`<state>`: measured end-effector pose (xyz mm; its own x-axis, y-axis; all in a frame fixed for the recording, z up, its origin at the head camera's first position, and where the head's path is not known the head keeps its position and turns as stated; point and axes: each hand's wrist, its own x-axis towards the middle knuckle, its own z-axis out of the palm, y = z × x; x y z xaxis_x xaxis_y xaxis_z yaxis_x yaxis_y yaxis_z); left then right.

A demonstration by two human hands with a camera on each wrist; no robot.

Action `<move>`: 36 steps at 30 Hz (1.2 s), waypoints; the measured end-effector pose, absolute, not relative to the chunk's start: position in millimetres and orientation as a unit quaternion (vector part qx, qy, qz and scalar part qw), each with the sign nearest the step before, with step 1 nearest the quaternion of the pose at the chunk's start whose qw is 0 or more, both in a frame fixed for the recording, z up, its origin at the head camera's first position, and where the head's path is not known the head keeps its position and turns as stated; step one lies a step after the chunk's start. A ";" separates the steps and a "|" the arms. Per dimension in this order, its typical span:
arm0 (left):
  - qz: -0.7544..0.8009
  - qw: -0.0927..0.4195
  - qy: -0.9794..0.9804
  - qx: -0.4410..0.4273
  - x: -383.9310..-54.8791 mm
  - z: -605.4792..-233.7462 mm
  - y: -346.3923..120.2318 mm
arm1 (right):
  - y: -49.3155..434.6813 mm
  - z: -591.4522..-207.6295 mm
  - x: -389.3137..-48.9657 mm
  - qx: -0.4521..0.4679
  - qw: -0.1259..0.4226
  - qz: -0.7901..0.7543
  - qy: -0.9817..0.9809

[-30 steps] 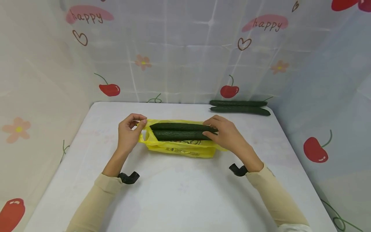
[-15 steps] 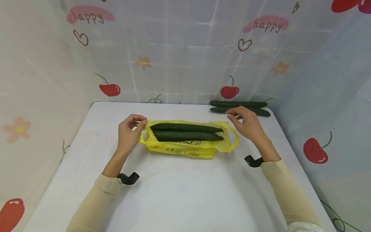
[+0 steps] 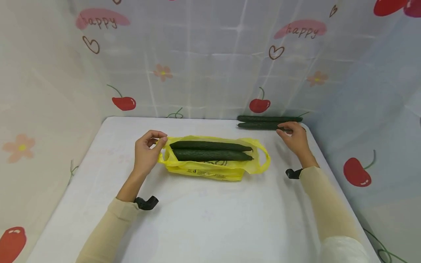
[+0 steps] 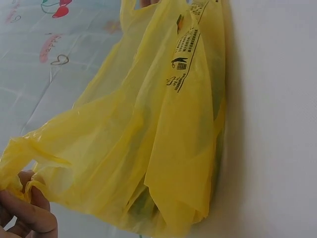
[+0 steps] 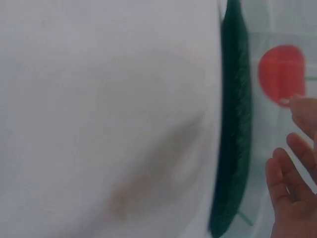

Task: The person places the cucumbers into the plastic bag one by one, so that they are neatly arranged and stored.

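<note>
In the head view my left hand [image 3: 145, 154] pinches the left handle of a yellow plastic bag [image 3: 204, 171], which lies on its side with its mouth spread. The left wrist view shows fingertips [image 4: 29, 218] gathered on the thin handle. Two dark green cucumbers [image 3: 212, 155] lie side by side in the bag. At the back right are two more cucumbers [image 3: 258, 126], one behind the other. My right hand [image 3: 297, 139] hovers at the right end of the front one, overlapping it in the head view. Its fingers are parted and hold nothing in the right wrist view.
The white table [image 3: 204, 219] carries the bag and the loose cucumbers. A printed curtain [image 3: 210, 65] with cherries and hearts rises behind the table's back edge and along both sides. The bag's right handle [image 3: 266, 160] loops out over the tabletop.
My right hand has left the cucumbers in the bag and moved right and back to the loose ones. The bag's right handle has come into view. My left hand keeps its place.
</note>
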<state>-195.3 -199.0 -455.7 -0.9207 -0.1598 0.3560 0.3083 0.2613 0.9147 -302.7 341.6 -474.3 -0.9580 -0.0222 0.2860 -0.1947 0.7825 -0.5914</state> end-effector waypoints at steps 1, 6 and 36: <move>-0.605 0.193 -0.771 -0.047 -195.5 -455.8 -199.0 | 344.6 -478.9 -305.6 0.051 0.130 0.327 -0.935; -0.616 0.195 -0.762 -0.051 -197.5 -455.3 -197.1 | 361.9 -491.0 -315.6 0.003 0.114 0.334 -0.936; -0.609 0.200 -0.765 -0.056 -194.0 -449.1 -196.6 | 418.2 -486.7 -347.4 0.013 -0.068 0.179 -0.981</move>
